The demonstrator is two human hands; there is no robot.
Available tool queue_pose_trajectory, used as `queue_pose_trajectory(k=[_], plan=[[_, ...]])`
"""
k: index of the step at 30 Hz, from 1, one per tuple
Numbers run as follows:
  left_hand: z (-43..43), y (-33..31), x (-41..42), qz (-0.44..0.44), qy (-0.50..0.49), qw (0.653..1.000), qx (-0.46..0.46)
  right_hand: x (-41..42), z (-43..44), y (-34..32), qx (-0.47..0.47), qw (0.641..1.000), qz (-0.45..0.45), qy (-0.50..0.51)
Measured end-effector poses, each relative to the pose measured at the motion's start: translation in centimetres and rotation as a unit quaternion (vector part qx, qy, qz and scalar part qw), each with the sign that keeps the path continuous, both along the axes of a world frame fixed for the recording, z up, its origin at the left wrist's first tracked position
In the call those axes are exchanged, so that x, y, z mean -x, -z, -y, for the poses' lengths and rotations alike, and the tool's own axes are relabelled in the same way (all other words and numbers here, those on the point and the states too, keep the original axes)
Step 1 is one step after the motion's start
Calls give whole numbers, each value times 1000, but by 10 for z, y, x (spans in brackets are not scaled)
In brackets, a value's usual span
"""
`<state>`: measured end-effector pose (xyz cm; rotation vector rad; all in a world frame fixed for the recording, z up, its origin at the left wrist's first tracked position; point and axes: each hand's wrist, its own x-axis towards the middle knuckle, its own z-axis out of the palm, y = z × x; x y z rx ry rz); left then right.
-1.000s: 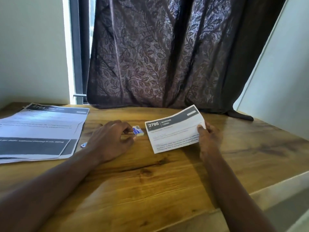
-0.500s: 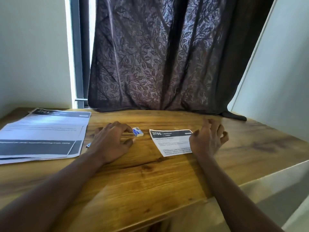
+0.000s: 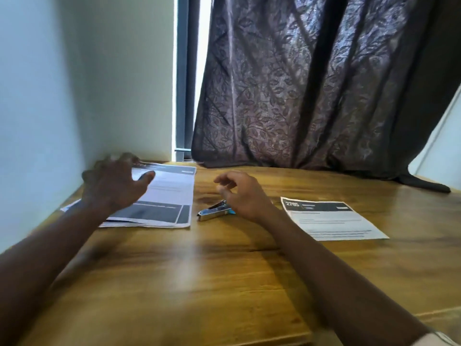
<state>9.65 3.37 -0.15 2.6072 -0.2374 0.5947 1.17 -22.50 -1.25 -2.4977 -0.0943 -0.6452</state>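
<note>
A stack of printed sheets (image 3: 167, 196) lies at the left of the wooden table (image 3: 224, 270). My left hand (image 3: 112, 183) hovers over the stack with fingers spread, holding nothing. A small metal stapler with a blue end (image 3: 214, 211) lies on the table beside the stack. My right hand (image 3: 239, 193) is just above and behind the stapler, fingers loosely curled, empty. A folded printed sheet headed 2705 (image 3: 329, 218) lies flat on the table to the right, apart from both hands.
A dark leaf-patterned curtain (image 3: 311, 91) hangs behind the table, its hem resting on the far edge. A pale wall (image 3: 74, 83) closes the left side. The table's front edge runs along the bottom right.
The view turned left. My right hand let go of the folded sheet and moved left to the stapler. My left hand left the stapler and moved over the paper stack.
</note>
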Motion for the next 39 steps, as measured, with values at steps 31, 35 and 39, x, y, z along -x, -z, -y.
queue_pose_trajectory(k=[31,35,39], plan=[[-28,-21,-23,153,51,915,369,-36,-55,24,115,993,18,22],[-20,-29,-11,225,106,900,357,-38,-48,20,-12,996,78,30],[-12,-31,-7,275,130,895,326,-39,-40,20,-114,988,105,25]])
